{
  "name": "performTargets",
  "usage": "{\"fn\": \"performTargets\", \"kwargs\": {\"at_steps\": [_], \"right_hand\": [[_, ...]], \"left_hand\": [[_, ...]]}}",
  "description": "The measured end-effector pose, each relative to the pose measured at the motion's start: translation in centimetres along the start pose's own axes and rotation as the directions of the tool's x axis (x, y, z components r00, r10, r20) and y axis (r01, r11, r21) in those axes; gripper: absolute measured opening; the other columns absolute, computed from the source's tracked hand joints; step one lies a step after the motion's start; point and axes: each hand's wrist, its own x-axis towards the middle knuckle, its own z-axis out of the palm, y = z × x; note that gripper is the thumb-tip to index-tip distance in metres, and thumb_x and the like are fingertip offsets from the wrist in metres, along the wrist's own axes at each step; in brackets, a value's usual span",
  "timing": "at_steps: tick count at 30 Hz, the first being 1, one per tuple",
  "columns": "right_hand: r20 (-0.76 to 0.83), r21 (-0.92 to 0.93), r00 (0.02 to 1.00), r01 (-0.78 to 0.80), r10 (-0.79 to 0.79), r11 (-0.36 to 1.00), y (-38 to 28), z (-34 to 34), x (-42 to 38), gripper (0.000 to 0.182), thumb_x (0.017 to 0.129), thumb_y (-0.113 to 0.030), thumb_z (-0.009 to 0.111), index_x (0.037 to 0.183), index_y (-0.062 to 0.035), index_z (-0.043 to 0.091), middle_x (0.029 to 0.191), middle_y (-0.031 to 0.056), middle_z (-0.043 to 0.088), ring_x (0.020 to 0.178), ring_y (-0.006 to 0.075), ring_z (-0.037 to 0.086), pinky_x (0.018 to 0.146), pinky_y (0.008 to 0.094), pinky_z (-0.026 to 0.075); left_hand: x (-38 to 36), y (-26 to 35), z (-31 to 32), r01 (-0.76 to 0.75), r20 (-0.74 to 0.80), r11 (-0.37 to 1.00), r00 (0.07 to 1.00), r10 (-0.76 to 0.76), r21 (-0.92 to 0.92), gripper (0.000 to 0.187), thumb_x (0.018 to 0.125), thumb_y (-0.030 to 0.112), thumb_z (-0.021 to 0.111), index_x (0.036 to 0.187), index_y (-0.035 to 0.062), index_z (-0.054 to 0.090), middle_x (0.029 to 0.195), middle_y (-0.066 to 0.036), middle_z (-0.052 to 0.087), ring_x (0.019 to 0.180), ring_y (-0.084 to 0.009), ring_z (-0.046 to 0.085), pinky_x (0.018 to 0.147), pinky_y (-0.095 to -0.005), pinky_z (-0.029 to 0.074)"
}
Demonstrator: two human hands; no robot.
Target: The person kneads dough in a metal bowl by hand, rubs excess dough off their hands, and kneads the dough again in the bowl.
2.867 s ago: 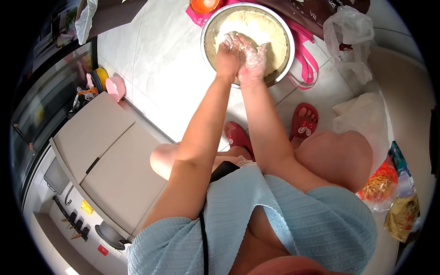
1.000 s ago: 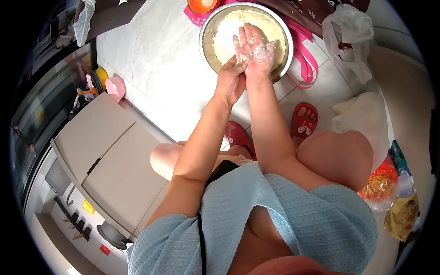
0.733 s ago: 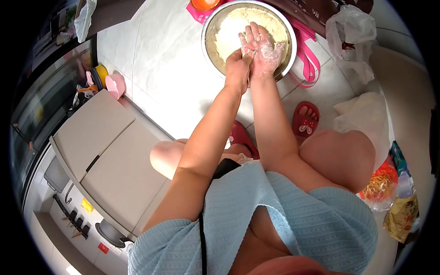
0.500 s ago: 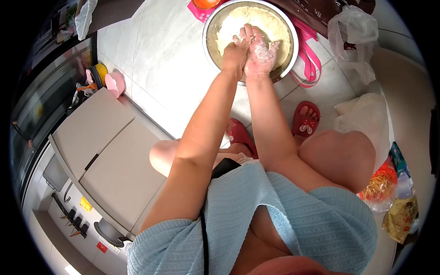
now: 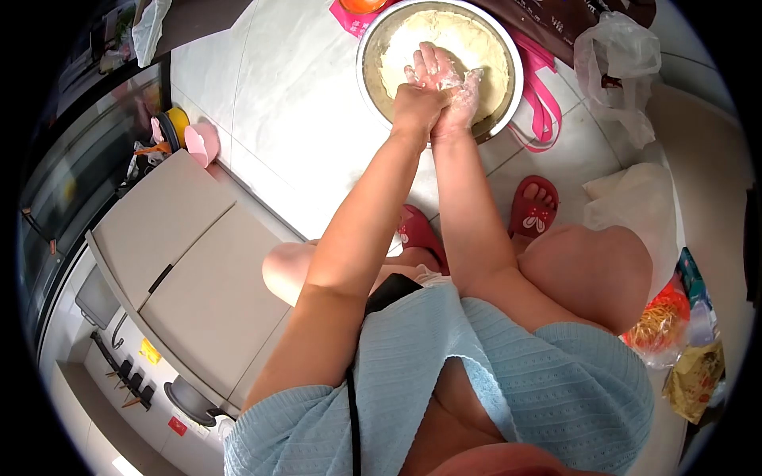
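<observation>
Above a metal bowl (image 5: 516,71) of pale, floury dough (image 5: 484,47), my right hand (image 5: 464,107) is turned palm up. Its fingers are spread, and bits of flour and dough cling to palm, fingers and thumb. My left hand (image 5: 419,109) grips the right one from its outer side, the left thumb lying across the right palm. The other left fingers are mostly hidden behind the right hand. Inside the bowl, the dough has a rough, uneven surface.
A pink bag with straps (image 5: 542,115) lies beside the bowl, an orange bowl (image 5: 362,5) behind it. To the right are a clear plastic bag (image 5: 615,71) and food packets (image 5: 659,317). A beige cabinet (image 5: 214,293) stands left. Red slippers (image 5: 532,208) are on my feet.
My left thumb has moved rightward across the right palm, and the left hand now wraps the right one more closely. The view has shifted slightly; the bowl sits a little further right.
</observation>
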Motion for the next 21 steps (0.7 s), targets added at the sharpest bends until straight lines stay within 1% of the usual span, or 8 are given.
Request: {"fn": "performTargets", "kwargs": {"at_steps": [7,9,10,14,16,18,20,21], "right_hand": [[-0.118,0.055,0.993,0.008,-0.001,0.998,0.1,0.0,0.3,0.079,0.097,-0.059,0.013,0.148,0.0014,0.011,0.15,0.0196,0.03,0.14,0.0325,0.024,0.115,0.0472,0.021],[-0.1,0.115,0.994,-0.026,0.037,0.993,0.8,0.1,0.6,0.069,0.099,-0.053,0.017,0.144,-0.0001,0.02,0.141,0.0163,0.042,0.131,0.0302,0.037,0.108,0.0445,0.031],[-0.092,-0.068,0.995,-0.045,0.039,0.997,1.5,0.3,0.5,0.066,0.1,-0.05,0.019,0.145,-0.0014,0.022,0.141,0.0148,0.043,0.13,0.028,0.039,0.11,0.041,0.03],[-0.123,-0.007,0.973,-0.198,0.196,0.98,1.5,1.3,-0.4,0.063,0.1,-0.049,0.023,0.145,-0.0047,0.03,0.146,0.0103,0.039,0.135,0.024,0.034,0.111,0.0374,0.026],[-0.13,-0.146,0.991,-0.013,-0.007,0.989,1.6,0.6,-0.4,0.063,0.1,-0.049,0.025,0.147,-0.0059,0.028,0.15,0.0071,0.034,0.136,0.0228,0.031,0.112,0.0374,0.024],[0.0,-0.144,0.998,0.064,-0.065,0.988,2.1,-3.6,1.5,0.066,0.098,-0.053,0.028,0.149,-0.0107,0.023,0.155,0.0061,0.023,0.141,0.0208,0.021,0.113,0.0353,0.019],[-0.021,-0.151,0.999,0.039,-0.042,0.988,1.0,-1.3,0.9,0.068,0.097,-0.055,0.031,0.15,-0.0126,0.022,0.156,0.0084,0.02,0.142,0.0226,0.018,0.113,0.0346,0.019],[-0.023,-0.151,0.998,0.045,-0.049,0.987,0.7,-1.4,0.8,0.068,0.097,-0.055,0.031,0.15,-0.0126,0.022,0.156,0.0084,0.02,0.142,0.0226,0.018,0.113,0.0346,0.019]], "left_hand": [[2.5,0.9,0.4,-0.075,-0.109,0.948,0.987,0.114,0.311,0.049,0.065,0.028,0.084,0.083,-0.0113,0.064,0.09,-0.023,0.067,0.082,-0.0302,0.067,0.075,-0.0357,0.052],[3.3,1.0,0.4,-0.104,-0.145,0.896,0.973,0.182,0.431,0.058,0.072,0.038,0.078,0.099,-0.0109,0.061,0.106,-0.024,0.065,0.095,-0.0339,0.065,0.085,-0.0372,0.051],[3.9,1.4,0.3,-0.107,-0.142,0.897,0.973,0.184,0.429,0.058,0.072,0.038,0.078,0.099,-0.0109,0.061,0.106,-0.024,0.065,0.095,-0.0339,0.065,0.085,-0.0372,0.051],[2.3,3.2,0.2,0.113,-0.218,0.775,0.975,0.033,0.622,0.067,0.089,0.05,0.052,0.128,-0.0042,0.045,0.124,-0.025,0.057,0.119,-0.0381,0.053,0.102,-0.043,0.04],[1.3,1.3,0.3,-0.192,-0.06,0.776,0.957,0.283,0.601,0.055,0.093,0.04,0.049,0.128,-0.0028,0.048,0.127,-0.027,0.053,0.119,-0.0377,0.052,0.101,-0.0428,0.04],[1.6,-2.2,0.8,-0.43,0.031,0.724,0.869,0.494,0.539,0.047,0.098,0.033,0.043,0.124,-0.0039,0.051,0.136,-0.028,0.044,0.125,-0.0377,0.046,0.105,-0.0421,0.035],[5.4,-6.8,-0.5,-0.649,0.292,0.048,0.405,0.866,0.759,0.044,0.098,0.035,0.044,0.116,-0.003,0.057,0.12,-0.024,0.058,0.11,-0.0342,0.057,0.096,-0.0398,0.043],[3.9,-5.5,0.0,-0.655,0.297,0.045,0.403,0.865,0.755,0.044,0.098,0.035,0.044,0.116,-0.003,0.057,0.12,-0.024,0.058,0.11,-0.0342,0.057,0.096,-0.0398,0.043]]}}
